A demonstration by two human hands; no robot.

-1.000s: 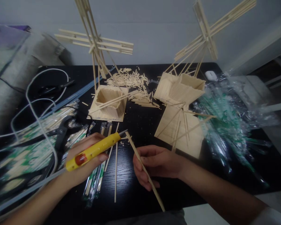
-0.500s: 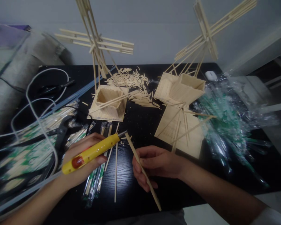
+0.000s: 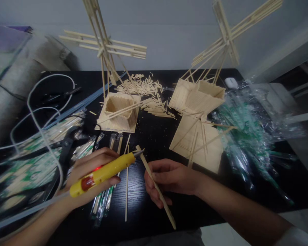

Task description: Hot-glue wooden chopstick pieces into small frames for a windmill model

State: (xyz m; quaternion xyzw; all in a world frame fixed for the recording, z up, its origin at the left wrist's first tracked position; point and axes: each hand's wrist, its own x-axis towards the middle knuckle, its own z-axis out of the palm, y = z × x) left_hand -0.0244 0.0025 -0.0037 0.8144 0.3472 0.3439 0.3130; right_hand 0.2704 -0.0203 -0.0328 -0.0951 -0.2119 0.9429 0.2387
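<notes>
My left hand (image 3: 92, 171) is wrapped round a yellow hot glue gun (image 3: 105, 174) with a clear glue stick in its rear end and a small red light glowing. The gun's metal nozzle lies at or just over the upper end of a wooden stick (image 3: 157, 189); whether they touch I cannot tell. That stick, perhaps several chopsticks side by side, is pinched in my right hand (image 3: 173, 177), slanting toward me. Loose chopsticks (image 3: 126, 194) lie on the black table between my hands, beside wrapped chopsticks (image 3: 101, 205).
Two chopstick windmill models stand behind, one with a square box (image 3: 120, 111) on its base, one with a larger box (image 3: 205, 94). Cut stick pieces (image 3: 143, 87) are heaped between them. Plastic wrappers (image 3: 243, 133) spread at right. Pliers (image 3: 66, 143), wrapped packs and a white cable (image 3: 36, 119) lie left.
The glue gun's nozzle has moved a little right and down, across the upper end of the stick. A red light now shows on the gun. My right hand has hardly moved.
</notes>
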